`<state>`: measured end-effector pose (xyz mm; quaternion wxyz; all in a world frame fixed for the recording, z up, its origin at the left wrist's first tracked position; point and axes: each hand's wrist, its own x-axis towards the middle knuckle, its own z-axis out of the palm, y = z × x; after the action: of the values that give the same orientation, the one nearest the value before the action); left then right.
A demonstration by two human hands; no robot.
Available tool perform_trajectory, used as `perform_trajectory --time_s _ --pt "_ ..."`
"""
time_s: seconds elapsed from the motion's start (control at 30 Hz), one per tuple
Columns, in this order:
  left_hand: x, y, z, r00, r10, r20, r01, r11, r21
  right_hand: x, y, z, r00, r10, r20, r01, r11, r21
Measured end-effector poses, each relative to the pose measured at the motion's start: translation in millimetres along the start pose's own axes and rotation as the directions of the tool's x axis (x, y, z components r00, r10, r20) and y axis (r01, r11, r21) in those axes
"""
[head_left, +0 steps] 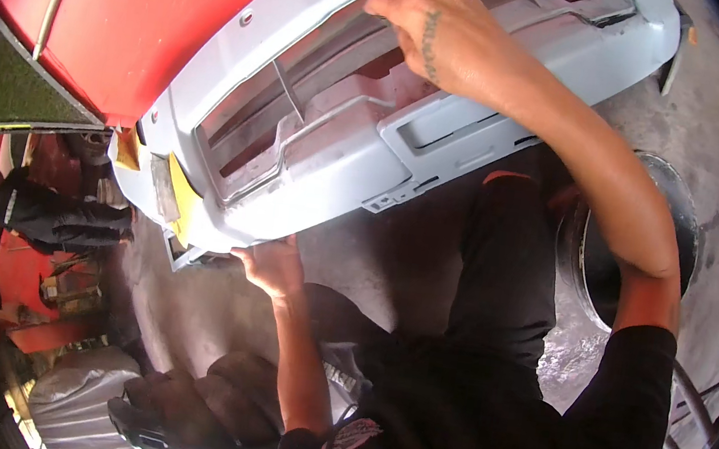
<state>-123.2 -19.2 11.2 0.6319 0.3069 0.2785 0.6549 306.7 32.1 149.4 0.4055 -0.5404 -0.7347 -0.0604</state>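
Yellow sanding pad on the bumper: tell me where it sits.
The yellow pad lies at the left end of the grey bumper, left of the left hand gripping the lower edge, below the red car body.

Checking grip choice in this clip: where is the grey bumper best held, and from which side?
Likely at its two opposite edges. The grey bumper is long and curved. The right hand rests at the upper grille slats, and the left hand grips the lower lip from underneath, steadying both sides.
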Motion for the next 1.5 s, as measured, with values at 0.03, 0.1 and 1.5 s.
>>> perform_trajectory --time_s 0.03,0.1,1.5 --pt "-0.8 0.5 5.9 1.000 0.000 -0.010 0.000 1.000 -0.031 -0.5 -11.4 0.5 1.000 -0.007 0.028 0.006 0.999 0.053" --pt "-2.0 0.5 11.3 0.999 -0.017 -0.037 0.015 0.997 -0.075 0.3 -28.0 1.7 0.996 -0.023 0.081 0.010 0.988 0.154" --pt "-15.5 6.1 24.1 0.962 -0.053 -0.266 0.089 0.988 0.125 57.5 -55.7 33.5 0.817 -0.087 0.571 -0.082 0.961 0.263"
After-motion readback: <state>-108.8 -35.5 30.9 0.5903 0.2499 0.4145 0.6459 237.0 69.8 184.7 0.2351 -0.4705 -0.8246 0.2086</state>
